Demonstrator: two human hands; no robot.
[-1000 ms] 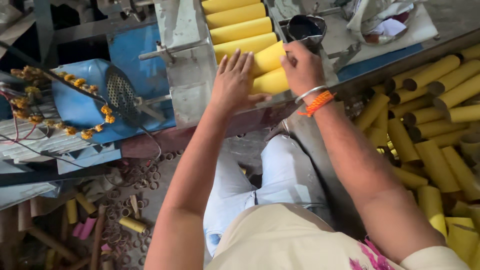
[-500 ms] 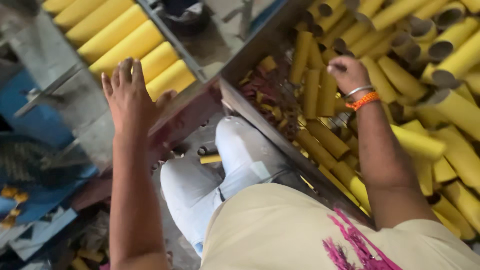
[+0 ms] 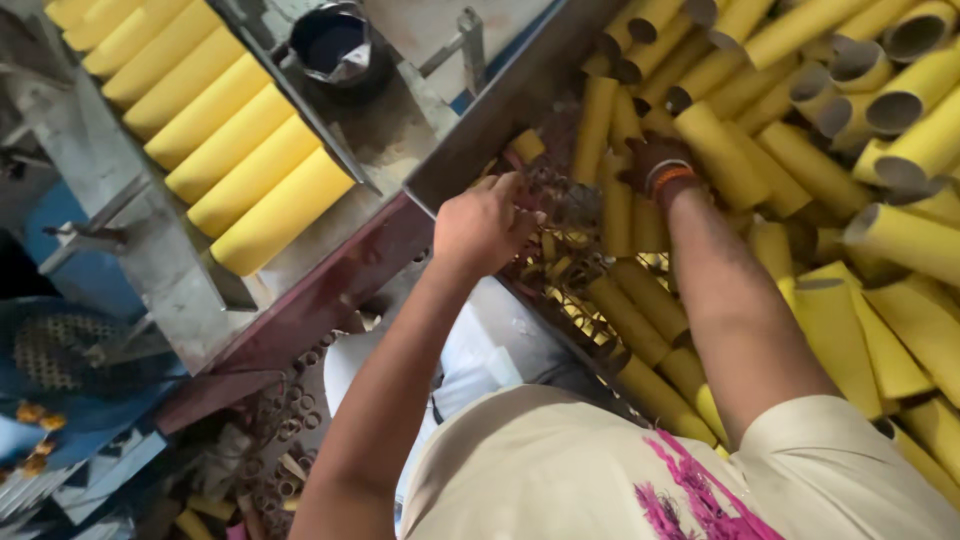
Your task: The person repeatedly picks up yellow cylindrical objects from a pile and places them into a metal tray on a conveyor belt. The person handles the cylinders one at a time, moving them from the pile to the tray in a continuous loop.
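The left hand [image 3: 487, 222] hangs just past the edge of the metal workbench [image 3: 330, 285], fingers curled loosely downward toward a tangle of small dark metal rings [image 3: 560, 200] lying among the tubes. Whether it has hold of any of them cannot be told — the fingertips are hidden under the hand itself.

The right hand [image 3: 655, 165] is pushed down into the heap of yellow cardboard tubes [image 3: 800, 160] to the right of the bench. Only its back and the wrist, wearing an orange and white band [image 3: 672, 177], show; the fingers are buried between the tubes, so its grip cannot be told either. The tubes around it lie at all angles, some with their open ends turned up, and the heap runs from the top right corner down past the person's elbow.

On the bench, along its left side, a neat row of yellow tubes [image 3: 215, 150] lies side by side — touching one another, all slanting the same way. Near the far edge of the bench stands a small dark pot [image 3: 335, 45] with a dark liquid in it. Below the bench, more rings and tube scraps [image 3: 285, 440] are scattered on the floor beside the person's pale trouser leg [image 3: 470, 365].
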